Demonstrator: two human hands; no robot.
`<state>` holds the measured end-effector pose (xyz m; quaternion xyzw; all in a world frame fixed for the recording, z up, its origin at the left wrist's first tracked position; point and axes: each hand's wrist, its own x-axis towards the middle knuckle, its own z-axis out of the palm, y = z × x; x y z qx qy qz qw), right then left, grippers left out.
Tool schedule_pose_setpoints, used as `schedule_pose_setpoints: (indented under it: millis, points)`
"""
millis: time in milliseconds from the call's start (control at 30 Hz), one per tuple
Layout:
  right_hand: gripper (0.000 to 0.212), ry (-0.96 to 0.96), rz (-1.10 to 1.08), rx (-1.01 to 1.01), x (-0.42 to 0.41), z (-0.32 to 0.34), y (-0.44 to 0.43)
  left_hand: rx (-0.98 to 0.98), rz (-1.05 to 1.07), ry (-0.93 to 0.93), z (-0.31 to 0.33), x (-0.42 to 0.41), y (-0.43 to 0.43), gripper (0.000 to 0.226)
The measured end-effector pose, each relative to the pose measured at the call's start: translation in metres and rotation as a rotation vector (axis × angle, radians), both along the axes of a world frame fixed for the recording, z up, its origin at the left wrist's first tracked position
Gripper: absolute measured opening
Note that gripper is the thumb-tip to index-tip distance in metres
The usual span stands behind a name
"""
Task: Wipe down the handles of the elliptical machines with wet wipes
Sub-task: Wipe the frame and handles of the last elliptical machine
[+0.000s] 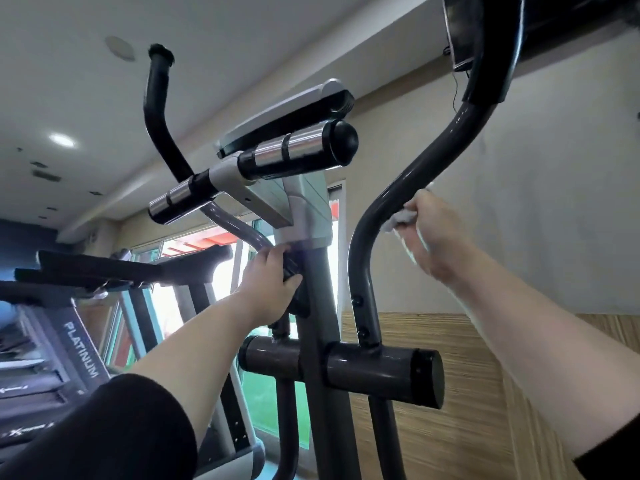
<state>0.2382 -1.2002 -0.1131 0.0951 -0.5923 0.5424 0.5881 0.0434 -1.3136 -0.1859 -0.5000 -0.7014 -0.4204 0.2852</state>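
Black sleeves framed the bottom of the view, one at seven o'clock and a sliver at four o'clock, with both bare forearms reaching up and away toward the elliptical machine (pixel 322 341). At three o'clock the right hand (pixel 433 230) was closed around a crumpled white wet wipe (pixel 398 220), its grip holding the wipe pressed against the grey curved tube of the right handle (pixel 388 199), just below the bend; that handle rose toward one o'clock into a black foam sleeve and dropped to a fat horizontal pivot bar (pixel 381 372) at six o'clock. Near the centre the left hand (pixel 273 282) rested on the central post, its grip curled narrowly on a small black fitting (pixel 294 271) there; whether it truly clasped the part could not be told. Above it, toward twelve o'clock, sat the silver console (pixel 287 123) and the fixed chrome-and-black crossbar (pixel 256 164). The left handle (pixel 157 116) curved up toward eleven o'clock, untouched. At eight o'clock stood a treadmill (pixel 83 348) marked PLATINUM, before bright windows (pixel 225 271).
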Motion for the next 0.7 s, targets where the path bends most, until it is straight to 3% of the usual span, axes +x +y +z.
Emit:
schedule_pose_setpoints:
  millis: [33,133,200,267,400,500,700]
  points:
    - [0.022,-0.071,0.013,0.046,-0.008,-0.009,0.003,0.007,-0.004,0.003,-0.001,0.000,0.000,0.055]
    - [0.035,-0.427,-0.391,0.317,-0.035,-0.042,0.015,0.018,-0.032,-0.004,-0.002,-0.001,0.002,0.057]
    - [0.029,-0.483,-0.567,0.425,-0.045,-0.059,0.023,0.032,-0.053,-0.008,-0.001,-0.003,0.003,0.055]
    - [0.007,-0.481,-0.705,0.489,-0.046,-0.068,0.032,0.046,-0.062,-0.007,-0.001,-0.005,0.003,0.055]
    - [0.020,-0.489,-0.581,0.427,-0.042,-0.072,0.040,0.052,-0.069,-0.008,-0.002,-0.005,0.004,0.055]
    - [0.023,-0.523,-0.650,0.428,-0.044,-0.067,0.040,0.046,-0.061,-0.005,-0.003,-0.006,0.003,0.055]
    - [0.036,-0.135,-0.784,0.262,-0.023,-0.026,0.025,0.032,-0.052,-0.011,-0.002,-0.005,0.003,0.057]
